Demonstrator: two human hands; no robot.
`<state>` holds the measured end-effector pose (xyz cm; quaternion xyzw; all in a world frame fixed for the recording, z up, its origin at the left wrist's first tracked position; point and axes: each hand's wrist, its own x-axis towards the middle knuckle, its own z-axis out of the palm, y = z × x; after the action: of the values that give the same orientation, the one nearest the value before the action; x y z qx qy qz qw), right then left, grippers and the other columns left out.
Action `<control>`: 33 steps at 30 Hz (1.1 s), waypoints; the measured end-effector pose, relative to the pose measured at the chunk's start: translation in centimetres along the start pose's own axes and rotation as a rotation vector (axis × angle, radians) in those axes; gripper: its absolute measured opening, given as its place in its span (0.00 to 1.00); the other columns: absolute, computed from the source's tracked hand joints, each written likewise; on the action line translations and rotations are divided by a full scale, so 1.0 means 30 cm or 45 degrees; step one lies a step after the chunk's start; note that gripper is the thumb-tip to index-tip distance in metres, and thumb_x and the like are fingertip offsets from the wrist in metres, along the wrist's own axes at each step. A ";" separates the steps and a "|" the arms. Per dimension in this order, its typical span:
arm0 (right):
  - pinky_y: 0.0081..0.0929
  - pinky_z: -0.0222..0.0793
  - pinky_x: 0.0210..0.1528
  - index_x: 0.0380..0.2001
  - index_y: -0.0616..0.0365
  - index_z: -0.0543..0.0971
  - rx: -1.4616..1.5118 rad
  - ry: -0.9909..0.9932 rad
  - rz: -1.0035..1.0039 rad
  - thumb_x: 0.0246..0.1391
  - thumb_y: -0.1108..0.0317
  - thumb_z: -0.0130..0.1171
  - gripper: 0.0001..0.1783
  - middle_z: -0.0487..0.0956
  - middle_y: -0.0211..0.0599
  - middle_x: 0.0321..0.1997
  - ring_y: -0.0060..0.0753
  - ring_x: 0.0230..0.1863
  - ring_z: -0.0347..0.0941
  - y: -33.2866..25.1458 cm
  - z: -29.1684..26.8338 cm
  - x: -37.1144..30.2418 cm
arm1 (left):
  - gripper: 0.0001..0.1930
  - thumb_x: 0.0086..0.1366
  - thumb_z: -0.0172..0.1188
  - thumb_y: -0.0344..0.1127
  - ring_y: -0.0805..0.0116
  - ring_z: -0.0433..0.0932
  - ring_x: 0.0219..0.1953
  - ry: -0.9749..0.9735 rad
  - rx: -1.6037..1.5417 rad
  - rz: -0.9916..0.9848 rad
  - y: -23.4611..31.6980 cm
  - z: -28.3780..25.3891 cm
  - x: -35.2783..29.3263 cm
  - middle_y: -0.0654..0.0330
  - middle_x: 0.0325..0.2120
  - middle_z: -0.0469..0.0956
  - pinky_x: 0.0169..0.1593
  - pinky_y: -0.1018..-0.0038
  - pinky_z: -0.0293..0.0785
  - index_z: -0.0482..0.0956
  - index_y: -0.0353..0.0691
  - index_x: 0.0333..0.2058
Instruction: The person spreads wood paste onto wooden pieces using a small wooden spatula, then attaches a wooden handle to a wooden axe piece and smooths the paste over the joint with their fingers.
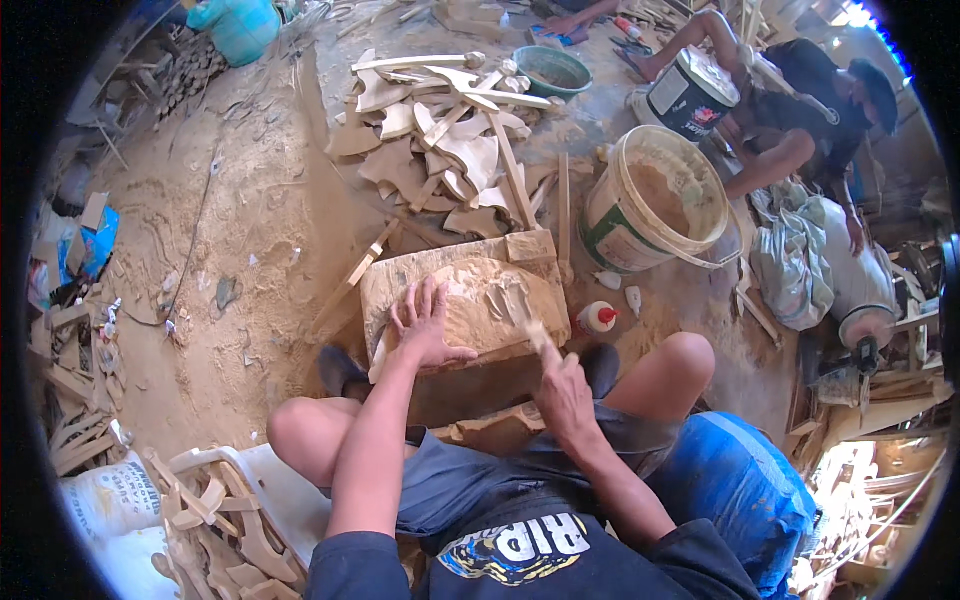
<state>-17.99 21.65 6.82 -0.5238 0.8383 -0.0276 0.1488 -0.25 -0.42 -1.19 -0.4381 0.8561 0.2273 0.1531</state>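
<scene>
In front of my crossed legs lies a wooden board (378, 290), with a layer of tan sawdust (470, 325) spread over it. My left hand (428, 325) rests on the board's left part, its fingers spread and empty. My right hand (567, 395) is closed round a short, pale tool with a light handle (537, 336), at the board's near right edge. The tool's far end is blurred, so its kind is unclear. Just beyond it, a greyish smear of paste (508, 300) sits in the sawdust. A small wood block (530, 246) lies at the board's far right corner.
Beyond the board is a heap of cut wood pieces (465, 150). A large bucket (650, 205) and a red-capped bottle (598, 318) stand to the right. Farther off sit a green basin (553, 72) and another person (800, 110). Wood parts fill a white container (235, 520) at lower left.
</scene>
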 end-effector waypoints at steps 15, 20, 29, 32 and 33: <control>0.26 0.83 0.30 0.75 0.69 0.61 -0.445 0.234 0.008 0.67 0.70 0.54 0.36 0.76 0.41 0.39 0.33 0.33 0.82 -0.012 0.231 0.093 | 0.86 0.38 0.71 0.86 0.40 0.19 0.82 0.025 -0.006 0.014 -0.005 0.004 -0.004 0.50 0.82 0.21 0.75 0.29 0.19 0.27 0.46 0.81; 0.38 0.85 0.35 0.75 0.72 0.60 -0.318 0.037 0.054 0.68 0.73 0.52 0.34 0.77 0.50 0.40 0.48 0.36 0.83 0.006 0.208 -0.017 | 0.84 0.39 0.73 0.83 0.40 0.20 0.82 0.073 -0.050 0.045 0.006 0.006 0.004 0.50 0.82 0.23 0.75 0.27 0.20 0.31 0.45 0.81; 0.40 0.77 0.38 0.72 0.60 0.67 1.086 0.106 0.073 0.67 0.77 0.47 0.30 0.83 0.48 0.42 0.42 0.35 0.80 0.055 -0.161 -0.014 | 0.83 0.42 0.71 0.84 0.39 0.16 0.81 -0.079 0.016 -0.002 0.018 -0.029 -0.007 0.49 0.82 0.19 0.76 0.30 0.21 0.28 0.45 0.81; 0.24 0.72 0.35 0.69 0.59 0.69 2.073 -0.225 0.166 0.68 0.74 0.46 0.27 0.83 0.37 0.42 0.25 0.31 0.73 0.027 -0.275 -0.029 | 0.83 0.43 0.72 0.83 0.39 0.16 0.81 -0.089 0.040 -0.025 0.047 -0.048 -0.017 0.49 0.82 0.19 0.77 0.30 0.23 0.28 0.45 0.81; 0.25 0.73 0.36 0.69 0.59 0.68 2.200 -0.233 0.140 0.68 0.72 0.48 0.27 0.83 0.39 0.43 0.27 0.31 0.74 0.015 -0.293 -0.037 | 0.81 0.45 0.74 0.80 0.38 0.18 0.81 -0.085 0.047 -0.050 0.056 -0.049 -0.027 0.50 0.82 0.19 0.77 0.30 0.24 0.29 0.45 0.81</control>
<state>-20.38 21.89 15.35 -0.1863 0.5324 -0.6047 0.5622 -1.27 0.22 0.86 -0.4439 0.8459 0.2229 0.1940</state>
